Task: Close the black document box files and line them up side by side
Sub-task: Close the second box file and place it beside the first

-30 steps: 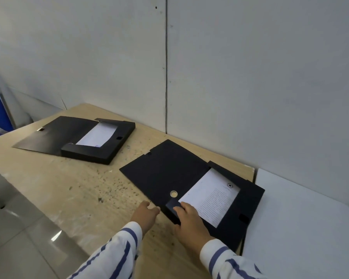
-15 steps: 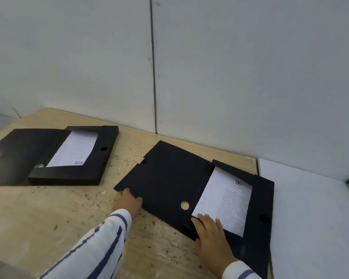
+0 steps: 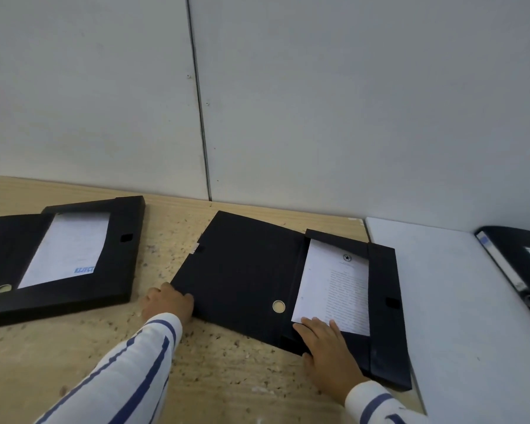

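Two black document box files lie open on a wooden table [image 3: 227,371]. The nearer box file [image 3: 383,316] is at centre right, with a printed sheet [image 3: 334,289] inside and its lid flap [image 3: 242,267] spread flat to the left. My left hand [image 3: 169,301] grips the near left corner of that flap. My right hand [image 3: 328,347] rests flat on the box's near edge, fingertips on the sheet. The second open box file [image 3: 117,270] lies at the left with a white sheet in it.
A grey panelled wall [image 3: 257,102] runs right behind the table. A white surface [image 3: 456,316] adjoins the table on the right and carries a black lever-arch binder [image 3: 514,267] at the frame's right edge.
My left hand slid left along the flap's near edge to its corner. My right hand stayed on the box's near edge. The view turned right, revealing the binder.
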Action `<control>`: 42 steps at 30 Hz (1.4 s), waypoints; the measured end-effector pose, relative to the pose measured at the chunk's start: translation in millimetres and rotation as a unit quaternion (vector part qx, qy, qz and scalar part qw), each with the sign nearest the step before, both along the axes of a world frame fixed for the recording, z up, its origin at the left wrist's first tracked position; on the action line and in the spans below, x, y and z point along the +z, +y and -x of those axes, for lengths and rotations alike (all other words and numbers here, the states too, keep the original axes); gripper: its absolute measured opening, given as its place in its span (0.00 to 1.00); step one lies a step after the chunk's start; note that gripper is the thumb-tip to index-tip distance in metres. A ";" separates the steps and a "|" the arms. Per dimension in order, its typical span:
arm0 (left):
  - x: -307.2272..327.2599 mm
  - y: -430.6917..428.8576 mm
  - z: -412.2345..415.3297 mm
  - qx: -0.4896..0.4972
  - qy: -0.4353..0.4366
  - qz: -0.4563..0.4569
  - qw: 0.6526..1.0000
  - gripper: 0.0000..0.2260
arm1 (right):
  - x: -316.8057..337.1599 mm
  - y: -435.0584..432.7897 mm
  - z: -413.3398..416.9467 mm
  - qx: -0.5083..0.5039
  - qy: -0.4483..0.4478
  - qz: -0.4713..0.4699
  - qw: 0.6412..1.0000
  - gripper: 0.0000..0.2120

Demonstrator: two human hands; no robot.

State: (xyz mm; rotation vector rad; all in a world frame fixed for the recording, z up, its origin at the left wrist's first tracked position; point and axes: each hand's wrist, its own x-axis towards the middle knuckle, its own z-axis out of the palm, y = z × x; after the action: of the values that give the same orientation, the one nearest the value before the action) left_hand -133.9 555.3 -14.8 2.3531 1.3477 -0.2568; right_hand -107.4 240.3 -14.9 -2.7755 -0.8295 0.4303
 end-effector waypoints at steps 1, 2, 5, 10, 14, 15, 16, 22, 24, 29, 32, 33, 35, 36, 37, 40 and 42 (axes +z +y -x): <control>1.0 3.6 -1.1 0.000 0.004 0.005 1.000 0.22 | 0.5 -0.5 0.1 0.001 0.000 -0.002 1.000 0.26; 2.3 7.3 -2.3 0.002 0.009 0.015 1.000 0.22 | 0.7 -0.8 -0.1 0.003 0.001 -0.004 1.000 0.26; 4.3 18.6 -7.4 -0.009 0.028 0.030 0.999 0.23 | 0.8 -2.3 0.1 0.005 0.004 -0.005 1.000 0.26; -1.9 28.5 -15.0 0.018 0.027 0.125 0.992 0.33 | 2.0 -3.1 -0.9 0.011 0.011 -0.004 1.000 0.25; -0.9 26.7 -14.0 0.086 -0.065 0.203 0.973 0.35 | 2.9 -5.4 -0.6 0.013 0.014 -0.005 1.000 0.24; 5.1 29.0 -14.0 0.106 -0.105 0.225 0.963 0.33 | 3.0 -6.5 -0.6 0.014 0.016 -0.005 1.000 0.24; 13.0 32.3 -14.2 0.117 -0.144 0.242 0.952 0.30 | 2.9 -7.5 -0.5 0.015 0.019 -0.004 1.000 0.24; 88.8 20.7 -14.5 -0.002 -0.208 0.205 0.957 0.04 | 1.0 -9.2 -0.3 0.013 0.015 -0.022 1.000 0.25; 115.0 -0.3 -17.5 -0.050 -0.224 0.203 0.952 0.01 | 0.3 -10.5 0.0 0.013 0.006 -0.035 0.999 0.25; 157.5 -76.5 -22.5 -0.155 -0.304 0.280 0.897 0.02 | 2.0 -24.5 -2.5 -0.060 0.031 -0.146 0.987 0.21; 163.5 -129.0 -23.3 -0.213 -0.316 0.339 0.860 0.07 | 14.8 -40.4 -9.3 -0.167 0.056 -0.260 0.949 0.18; 161.2 -146.4 -24.3 -0.237 -0.317 0.347 0.850 0.09 | 21.5 -46.3 -13.1 -0.203 0.070 -0.298 0.930 0.16; 149.4 -178.6 -29.0 -0.282 -0.311 0.346 0.839 0.12 | 34.6 -59.8 -22.0 -0.266 0.119 -0.373 0.881 0.12; 140.2 -192.4 -33.0 -0.303 -0.302 0.336 0.839 0.13 | 41.2 -67.1 -26.6 -0.292 0.151 -0.405 0.853 0.11; 129.8 -204.2 -37.8 -0.322 -0.286 0.322 0.843 0.16 | 47.0 -74.6 -30.8 -0.306 0.191 -0.439 0.823 0.12; 99.4 -227.5 -50.7 -0.360 -0.214 0.287 0.861 0.25 | 57.6 -97.5 -39.7 -0.320 0.296 -0.543 0.717 0.21; 79.5 -236.7 -57.1 -0.370 -0.173 0.263 0.874 0.28 | 62.0 -110.1 -45.0 -0.351 0.299 -0.568 0.682 0.23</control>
State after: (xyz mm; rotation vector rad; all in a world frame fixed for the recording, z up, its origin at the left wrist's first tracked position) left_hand -76.8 318.6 64.7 2.1712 0.1237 -0.3417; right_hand -62.5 130.3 47.2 -1.3957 0.1914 0.4044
